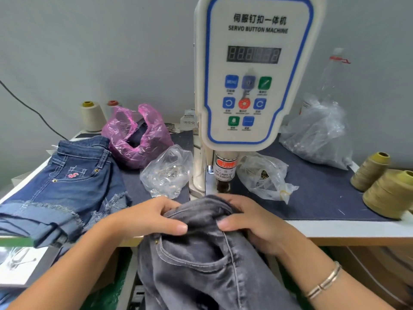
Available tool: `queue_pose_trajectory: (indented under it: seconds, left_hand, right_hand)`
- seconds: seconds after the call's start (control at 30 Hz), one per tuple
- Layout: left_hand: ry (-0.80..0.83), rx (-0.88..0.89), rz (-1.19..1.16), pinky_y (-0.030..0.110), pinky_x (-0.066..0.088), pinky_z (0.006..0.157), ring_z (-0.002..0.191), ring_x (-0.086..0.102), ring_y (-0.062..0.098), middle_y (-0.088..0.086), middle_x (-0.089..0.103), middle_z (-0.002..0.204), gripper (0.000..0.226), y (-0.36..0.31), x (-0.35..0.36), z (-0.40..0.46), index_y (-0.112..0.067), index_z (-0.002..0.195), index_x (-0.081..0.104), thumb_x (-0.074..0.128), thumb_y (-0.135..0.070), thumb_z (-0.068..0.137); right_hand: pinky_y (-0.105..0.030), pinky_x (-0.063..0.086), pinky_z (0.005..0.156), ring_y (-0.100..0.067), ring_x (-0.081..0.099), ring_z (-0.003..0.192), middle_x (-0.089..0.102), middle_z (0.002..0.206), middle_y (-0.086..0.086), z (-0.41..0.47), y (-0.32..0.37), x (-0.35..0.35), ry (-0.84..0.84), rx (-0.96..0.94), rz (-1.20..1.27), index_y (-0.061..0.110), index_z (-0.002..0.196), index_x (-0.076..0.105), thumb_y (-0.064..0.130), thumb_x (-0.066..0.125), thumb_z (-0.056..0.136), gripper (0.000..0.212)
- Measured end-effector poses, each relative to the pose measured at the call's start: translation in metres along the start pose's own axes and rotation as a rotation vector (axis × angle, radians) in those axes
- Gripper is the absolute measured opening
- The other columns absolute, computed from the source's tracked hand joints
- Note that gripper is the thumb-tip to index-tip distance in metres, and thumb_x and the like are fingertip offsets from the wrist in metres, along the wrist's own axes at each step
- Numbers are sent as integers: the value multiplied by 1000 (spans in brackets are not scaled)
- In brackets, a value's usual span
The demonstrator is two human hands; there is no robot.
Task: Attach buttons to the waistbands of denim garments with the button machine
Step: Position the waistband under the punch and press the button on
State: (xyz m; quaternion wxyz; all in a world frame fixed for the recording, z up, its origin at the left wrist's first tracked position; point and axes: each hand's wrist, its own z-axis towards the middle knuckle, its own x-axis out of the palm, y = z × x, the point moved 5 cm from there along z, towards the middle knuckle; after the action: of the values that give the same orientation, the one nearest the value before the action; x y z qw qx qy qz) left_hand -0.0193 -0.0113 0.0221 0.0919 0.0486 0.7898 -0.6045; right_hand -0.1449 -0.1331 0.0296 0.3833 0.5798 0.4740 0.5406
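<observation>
Grey jeans gripped between both hands, seemingly.

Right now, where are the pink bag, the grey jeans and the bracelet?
Pink bag (143, 139): head view, on its crumpled front.
Grey jeans (201, 260): head view, on the pocket area.
Bracelet (324, 284): head view, on its band at the wrist.

Reaching forward with both forearms, left hand and right hand curling fingers, thumbs pressing inward.

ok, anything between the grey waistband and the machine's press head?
Nothing visible. Both the left hand and right hand grip the grey denim waistband just in front of the press head. The clear bags lie to either side, not in the path.
</observation>
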Motion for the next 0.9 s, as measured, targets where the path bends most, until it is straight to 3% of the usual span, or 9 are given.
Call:
queue_pose_trajectory:
  seconds: [0.1,0.17,0.23,0.33,0.4,0.53,0.6,0.8,0.9]
  left_hand:
    - [-4,-94,86,37,42,75,75,57,25,13,62,77,61,0,-7,2,5,88,70,83,-45,55]
    - [21,-128,165,30,35,62,67,45,23,14,49,69,68,-7,-4,7,14,82,60,80,-47,58]
    - [43,-141,214,28,27,58,65,35,24,14,40,69,76,-13,-1,12,17,80,54,78,-52,59]
    - [95,-197,210,28,46,70,73,58,26,14,63,80,78,-9,-3,16,8,101,64,80,-52,54]
    - [157,-257,250,33,55,84,89,70,21,5,74,99,68,-1,0,16,-9,109,69,82,-48,55]
    - [89,-268,293,23,55,73,84,71,13,-7,74,88,24,10,-4,26,-30,84,73,79,-36,62]
    - [34,-243,235,20,51,68,77,68,10,-10,71,80,12,9,-9,30,-34,74,72,75,-31,63]
    - [-58,-201,-14,23,54,70,85,70,16,2,74,93,36,17,-19,40,-24,97,74,65,-8,66]
    - [-103,-186,-50,34,56,81,97,69,26,12,72,108,58,19,-21,48,-21,119,64,59,-5,63]
  right_hand:
    - [-19,50,83,-10,65,98,71,106,6,-15,-6,-8,65,209,-427,23,112,64,13,77,71,45]
    - [-8,46,76,6,64,93,70,101,23,-18,-11,-13,156,344,-724,42,99,64,25,80,75,34]
    - [-7,45,72,8,64,85,70,91,26,-17,-10,-22,149,379,-857,46,86,65,29,78,77,23]
    - [-13,49,74,-5,69,88,74,95,10,-17,-5,-41,1,366,-695,29,95,71,17,69,80,19]
    - [-23,51,88,-17,68,101,72,110,-4,-16,-7,-53,-92,345,-539,15,112,69,12,64,77,35]
    - [-45,45,104,-34,61,107,61,123,-28,-11,-22,-60,-155,280,-217,1,120,63,4,64,74,46]
    - [-45,46,101,-34,61,107,61,123,-28,-7,-22,-62,-155,219,-91,2,121,63,6,67,76,46]
    - [-31,53,84,-22,66,97,69,112,-12,9,-19,-78,-249,157,14,16,116,65,12,71,75,41]
    - [-28,55,76,-19,67,90,69,109,-11,15,-14,-86,-308,116,-12,17,118,60,8,72,74,46]
